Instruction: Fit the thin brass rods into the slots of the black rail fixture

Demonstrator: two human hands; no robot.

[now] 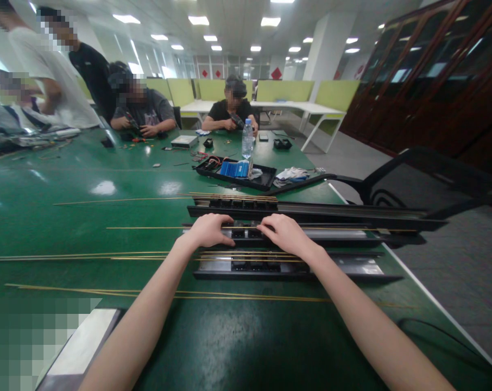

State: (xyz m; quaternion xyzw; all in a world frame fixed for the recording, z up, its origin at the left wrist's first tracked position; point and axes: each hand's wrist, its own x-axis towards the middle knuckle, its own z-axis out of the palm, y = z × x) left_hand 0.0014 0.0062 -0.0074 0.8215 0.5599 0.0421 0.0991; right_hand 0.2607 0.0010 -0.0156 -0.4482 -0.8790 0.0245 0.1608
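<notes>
One brass rod (148,228) lies lengthwise left-to-right along the middle black channel (344,239) on the tabletop (119,217); left hand (207,230), grip parted over the channel, seemingly empty; right hand (285,233) nearer, fingertips drawn together at the rod, hold uncertain.

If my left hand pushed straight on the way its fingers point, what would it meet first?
Most likely the small black block in the middle channel. The left hand may already touch it; contact and depth are unclear. The right hand lies farther along.
</notes>
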